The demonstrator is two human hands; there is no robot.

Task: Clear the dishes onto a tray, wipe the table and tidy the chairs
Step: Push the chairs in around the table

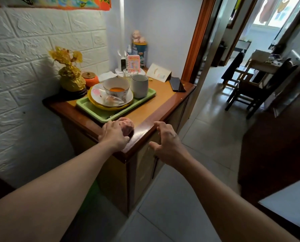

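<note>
A green tray [93, 110] sits on a wooden cabinet top [154, 105]. It carries stacked plates [97, 95], a bowl [116, 86] with orange liquid, a grey cup [139, 86] and a clear glass [129, 73] behind. A crumpled pink cloth [127, 125] lies at the cabinet's near corner, just in front of the tray. My left hand [114, 135] covers the cloth's near side with fingers curled on it. My right hand [166, 140] hovers beside the cabinet's right edge, fingers spread and loosely bent, holding nothing.
A gold ornament [70, 74], an orange jar [90, 79], a phone [176, 84], a card [160, 72] and containers [139, 51] crowd the cabinet's back. A doorway on the right leads to dark wooden chairs [250, 88]. A white table edge [288, 205] shows at lower right.
</note>
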